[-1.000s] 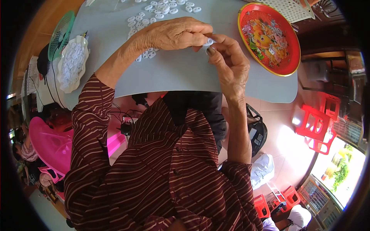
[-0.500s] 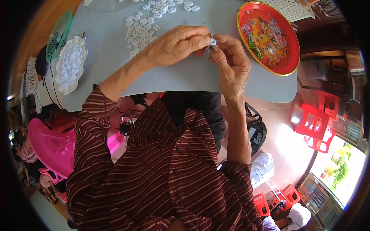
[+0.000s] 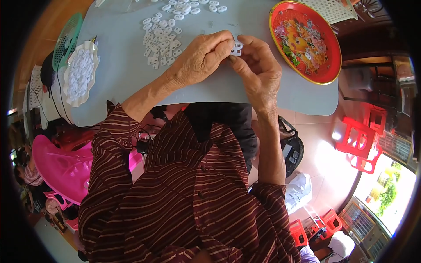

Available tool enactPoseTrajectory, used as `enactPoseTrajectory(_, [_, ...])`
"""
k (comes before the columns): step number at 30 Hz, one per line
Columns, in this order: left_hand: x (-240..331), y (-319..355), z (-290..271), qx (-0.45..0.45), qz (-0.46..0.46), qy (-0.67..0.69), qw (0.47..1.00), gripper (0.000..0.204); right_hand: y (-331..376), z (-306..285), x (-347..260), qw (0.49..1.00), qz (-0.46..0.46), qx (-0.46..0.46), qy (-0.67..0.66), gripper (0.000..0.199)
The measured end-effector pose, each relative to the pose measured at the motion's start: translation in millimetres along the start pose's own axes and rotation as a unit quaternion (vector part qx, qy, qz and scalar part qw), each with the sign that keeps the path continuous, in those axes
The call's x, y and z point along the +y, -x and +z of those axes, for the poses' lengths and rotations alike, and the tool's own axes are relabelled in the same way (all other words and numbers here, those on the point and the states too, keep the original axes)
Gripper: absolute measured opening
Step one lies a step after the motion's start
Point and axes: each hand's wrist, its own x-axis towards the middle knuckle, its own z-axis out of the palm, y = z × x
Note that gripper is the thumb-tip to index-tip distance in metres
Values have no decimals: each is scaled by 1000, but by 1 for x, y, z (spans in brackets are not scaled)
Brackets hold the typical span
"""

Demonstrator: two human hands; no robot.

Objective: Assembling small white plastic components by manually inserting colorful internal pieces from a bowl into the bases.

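Note:
Above the grey table [image 3: 127, 70], a small white plastic piece with dark holes [image 3: 236, 49] shows between my hands. My left hand [image 3: 202, 58] is closed, its thumb and forefinger pinching the piece's left side. On the other side my right hand [image 3: 258, 65] grips it between thumb and forefinger, the remaining fingers curled behind. The fingers cover part of the piece. Left of my hands lies a loose spread of similar white pieces with holes [image 3: 161, 38]. More white oval pieces [image 3: 184, 8] are scattered farther back.
A red round tray [image 3: 337, 65] with small thin scraps sits at the right. At the left are a scalloped white dish [image 3: 66, 83] full of white pieces and a green mesh basket [image 3: 59, 55]. A pink chair [image 3: 57, 168] and red stools [image 3: 357, 138] stand on the floor.
The white piece has turned and shows more of its holed face. My left hand has shifted slightly left, and more white pieces show beside its wrist.

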Motion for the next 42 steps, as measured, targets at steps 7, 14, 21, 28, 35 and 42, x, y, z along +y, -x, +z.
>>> enactPoseTrajectory(7, [-6,-4,-5,-9,33,9,999,22,1,1,0,999,-3,-8,48,34])
enactPoseTrajectory(14, [-3,-3,-8,-58,-20,6,998,26,1,2,6,998,-14,2,68,36])
enactPoseTrajectory(21, [-6,0,-1,-13,18,-10,1000,23,2,6,5,992,-55,21,113,33])
enactPoseTrajectory(28, [-6,-2,-12,-78,-5,25,997,22,2,2,8,996,-25,-7,80,33])
enactPoseTrajectory(35, [-7,-3,-13,-62,53,11,997,22,3,3,1,999,-13,-21,-36,30])
enactPoseTrajectory(42, [-4,-2,-11,-73,-3,34,997,25,2,1,4,999,-18,-13,46,32])
